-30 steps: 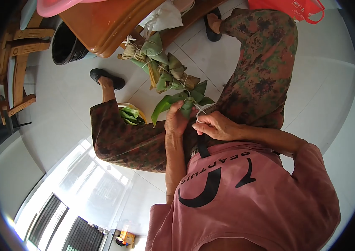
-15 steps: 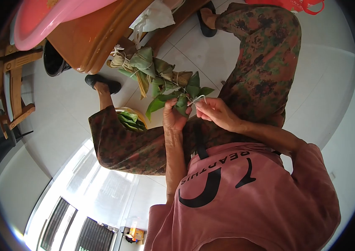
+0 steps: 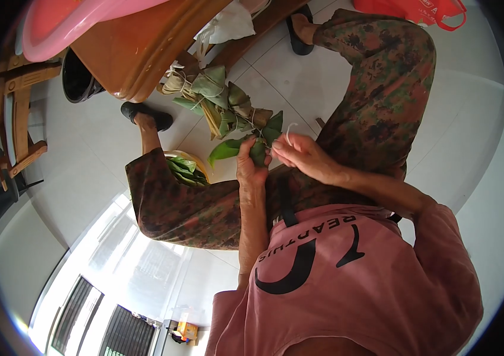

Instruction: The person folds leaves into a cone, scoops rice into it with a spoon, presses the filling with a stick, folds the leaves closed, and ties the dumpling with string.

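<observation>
My left hand (image 3: pixel 252 163) is closed around a green leaf-wrapped rice dumpling (image 3: pixel 258 153), with a long leaf tip (image 3: pixel 223 152) sticking out to the left. Close beside it, my right hand (image 3: pixel 304 157) pinches a thin white string (image 3: pixel 289 132), whose loose end curls up above the fingers. The string runs toward the dumpling; its exact path between the hands is too small to make out. Beyond my hands hangs a bunch of tied leaf dumplings (image 3: pixel 210 86), some green and some brownish, strung together near the table's edge.
A wooden table (image 3: pixel 139 44) carries a pink basin (image 3: pixel 62 29). A white plastic bag (image 3: pixel 228 24) lies by its edge. Green leaves fill a bowl (image 3: pixel 188 169) on the floor beside my leg. A black bin (image 3: pixel 78 77), a wooden chair (image 3: pixel 23 113) and a red bag (image 3: pixel 418 10) stand around.
My right hand has shifted slightly right, and the string's loose end now points up. The dumpling has turned in my left hand, with fewer leaf tips showing on its right.
</observation>
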Tool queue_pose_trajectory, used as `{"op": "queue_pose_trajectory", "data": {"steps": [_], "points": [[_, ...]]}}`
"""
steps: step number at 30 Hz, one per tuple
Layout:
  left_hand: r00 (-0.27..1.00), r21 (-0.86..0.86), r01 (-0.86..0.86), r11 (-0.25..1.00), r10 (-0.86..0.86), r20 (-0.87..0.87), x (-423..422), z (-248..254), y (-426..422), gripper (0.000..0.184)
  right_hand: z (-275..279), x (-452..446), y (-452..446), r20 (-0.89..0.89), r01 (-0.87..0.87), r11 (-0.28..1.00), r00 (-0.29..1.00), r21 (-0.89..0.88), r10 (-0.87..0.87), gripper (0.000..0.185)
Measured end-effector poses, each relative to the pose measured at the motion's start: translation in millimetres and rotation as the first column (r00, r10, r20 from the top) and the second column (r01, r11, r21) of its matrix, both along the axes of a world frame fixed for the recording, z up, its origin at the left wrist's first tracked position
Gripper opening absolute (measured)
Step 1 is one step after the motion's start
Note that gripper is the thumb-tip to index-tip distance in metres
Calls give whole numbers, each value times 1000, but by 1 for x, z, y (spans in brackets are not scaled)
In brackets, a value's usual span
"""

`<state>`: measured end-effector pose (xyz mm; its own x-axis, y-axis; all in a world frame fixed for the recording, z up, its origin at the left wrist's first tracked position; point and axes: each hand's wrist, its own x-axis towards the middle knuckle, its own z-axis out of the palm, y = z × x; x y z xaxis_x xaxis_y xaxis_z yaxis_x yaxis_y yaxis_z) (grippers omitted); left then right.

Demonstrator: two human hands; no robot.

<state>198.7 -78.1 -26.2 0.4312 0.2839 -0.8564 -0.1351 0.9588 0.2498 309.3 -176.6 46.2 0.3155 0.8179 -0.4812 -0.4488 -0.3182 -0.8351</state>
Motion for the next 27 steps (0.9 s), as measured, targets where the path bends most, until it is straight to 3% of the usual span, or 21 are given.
{"op": "queue_pose_trajectory", "data": {"steps": [4,7,9,12,13,16,19,22,23,27], "points": [[999,136,33,990,-34,6,-14,-12,3,15,-6,35,24,455,-148,983,886,107,84,12],[995,280,87,956,-71,-65,-13,-6,3,14,-14,45,50,430,-366,930,841,7,328,8],[986,377,112,919,-55,-160,-8,8,1,16,-23,46,71,503,-498,862,723,-98,475,8],[971,553,140,821,-5,-239,-5,13,-7,21,-29,45,93,525,-609,792,660,-45,538,12],[967,612,146,777,18,-253,-4,12,-9,23,-27,43,96,631,-602,796,644,68,433,13],[865,832,456,317,61,-497,-5,12,-12,29,-41,33,107,759,-686,724,512,79,403,12],[772,773,597,217,107,-626,-5,17,-17,34,-44,29,125,719,-727,686,493,30,490,7],[728,744,662,92,158,-667,-3,17,-19,37,-32,15,146,817,-772,625,284,-116,502,5],[724,740,671,41,179,-666,-3,16,-19,38,-30,7,150,882,-783,615,222,-92,415,3],[697,701,710,-59,198,-689,-3,20,-20,48,-34,-18,164,878,-804,498,-61,-325,475,8]]}}
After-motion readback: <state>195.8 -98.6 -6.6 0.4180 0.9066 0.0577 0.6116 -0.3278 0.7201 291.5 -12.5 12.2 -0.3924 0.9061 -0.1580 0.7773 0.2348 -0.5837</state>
